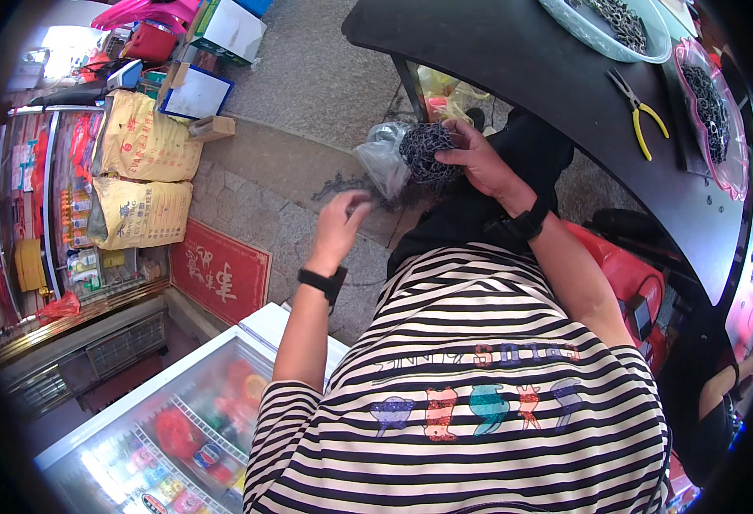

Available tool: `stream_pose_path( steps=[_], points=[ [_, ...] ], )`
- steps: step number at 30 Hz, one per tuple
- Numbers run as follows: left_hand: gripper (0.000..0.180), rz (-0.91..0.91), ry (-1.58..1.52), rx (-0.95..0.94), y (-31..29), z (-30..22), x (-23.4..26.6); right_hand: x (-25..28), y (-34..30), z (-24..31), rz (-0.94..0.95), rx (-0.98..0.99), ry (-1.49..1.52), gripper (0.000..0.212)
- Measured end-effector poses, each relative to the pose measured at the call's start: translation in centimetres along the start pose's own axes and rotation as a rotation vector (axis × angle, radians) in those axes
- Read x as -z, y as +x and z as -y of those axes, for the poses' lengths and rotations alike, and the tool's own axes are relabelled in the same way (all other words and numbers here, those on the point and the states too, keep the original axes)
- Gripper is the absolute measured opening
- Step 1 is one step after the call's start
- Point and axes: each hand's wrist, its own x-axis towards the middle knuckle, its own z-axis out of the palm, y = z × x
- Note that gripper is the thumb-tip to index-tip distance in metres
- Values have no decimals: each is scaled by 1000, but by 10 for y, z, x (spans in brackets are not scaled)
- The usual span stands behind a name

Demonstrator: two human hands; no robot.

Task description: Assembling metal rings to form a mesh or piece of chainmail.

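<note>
My right hand [480, 160] is closed around a tangled ball of dark metal links [428, 152], thumb on the near side and fingers behind it. To its left, my left hand [339, 228] hangs in the air, apart from the ball. Its fingers are loosely curled with a gap to the thumb, and I see nothing held in it. A clear plastic bag [384, 161] touches or sits just behind the ball's left side; I cannot tell which. Dark loose strands [342, 183] show low between my hands. Each wrist wears a black band.
A dark table [513, 43] at right carries yellow-handled pliers [639, 114], a clear basin [595, 53] and a pink tray [741, 128] with metal links. Left stand yellow sacks [145, 137], shelves and a red mat [218, 272]. A glass-topped freezer [261, 330] is near. Another person's arm [723, 385] shows far right.
</note>
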Motion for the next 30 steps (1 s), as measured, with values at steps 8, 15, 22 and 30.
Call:
stream_pose_path(
  steps=[8,15,22,30],
  points=[
    [30,-138,-98,-127,65,-77,-27,2,2,-1,11,2,-105,48],
    [17,191,-791,199,66,-64,-27,8,3,-9,-63,110,-388,54],
    [24,454,-756,343,50,-61,-13,2,2,-5,-34,232,-626,51],
    [25,585,-837,494,55,-73,9,-1,0,-9,65,245,-1151,50]
  ],
)
